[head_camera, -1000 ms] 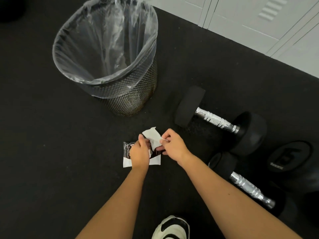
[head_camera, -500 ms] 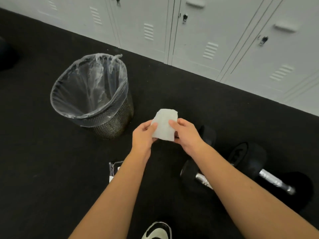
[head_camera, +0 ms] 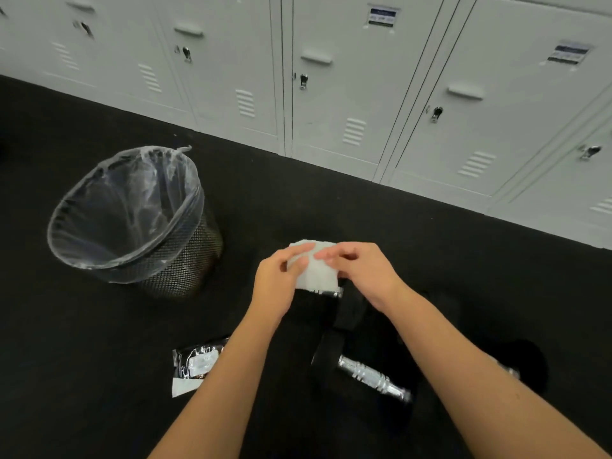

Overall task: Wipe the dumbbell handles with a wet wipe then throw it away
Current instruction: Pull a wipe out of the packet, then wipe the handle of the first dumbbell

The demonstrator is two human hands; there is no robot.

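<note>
Head view: both hands hold the white wet wipe (head_camera: 316,271) up in the air, over the black floor (head_camera: 82,342). The left hand (head_camera: 278,281) pinches its left side. The right hand (head_camera: 362,271) pinches its right side. I think the wipe is being opened out, so no wiping is done yet. Next, the wipe must go down onto a shiny dumbbell handle (head_camera: 372,377) below the arms. The bin (head_camera: 132,220) waits to the left, and the wipe pack (head_camera: 195,367) lies on the floor. Half a second ago the wipe stood taller; now it looks wider.
</note>
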